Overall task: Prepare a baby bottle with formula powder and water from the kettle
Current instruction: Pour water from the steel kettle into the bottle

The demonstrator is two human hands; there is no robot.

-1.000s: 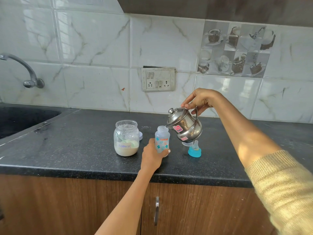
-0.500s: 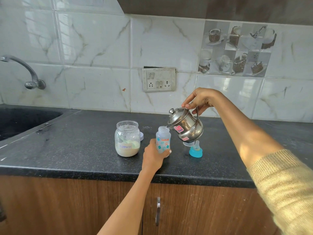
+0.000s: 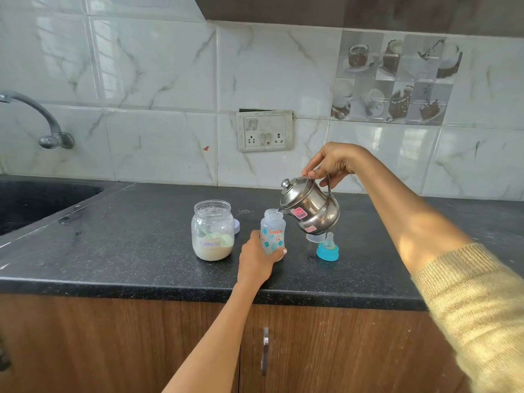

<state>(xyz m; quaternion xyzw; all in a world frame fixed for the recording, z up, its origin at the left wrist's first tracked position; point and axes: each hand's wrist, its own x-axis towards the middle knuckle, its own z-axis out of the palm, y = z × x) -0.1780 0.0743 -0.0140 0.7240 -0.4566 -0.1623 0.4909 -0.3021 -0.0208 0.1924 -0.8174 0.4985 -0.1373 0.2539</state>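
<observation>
A small clear baby bottle (image 3: 272, 232) with blue and orange prints stands upright and uncapped on the black countertop (image 3: 127, 245). My left hand (image 3: 256, 260) grips its lower part. My right hand (image 3: 330, 163) holds the wire handle of a steel kettle (image 3: 310, 208), tilted left with its spout at the bottle's mouth. To the left stands an open glass jar (image 3: 213, 231) labelled "Formula", with pale powder and a green scoop inside. The blue teat ring (image 3: 328, 249) sits on the counter right of the bottle, with a clear cap (image 3: 315, 238) behind it.
A white lid (image 3: 236, 226) peeks out behind the jar. A black sink (image 3: 34, 202) and a steel tap (image 3: 42, 123) lie at the far left. A socket panel (image 3: 265, 131) is on the tiled wall. Wooden cabinet doors (image 3: 340, 350) sit below the counter edge.
Hands, kettle and bottle hold nearly the same pose across the frames; only the view has shifted slightly.
</observation>
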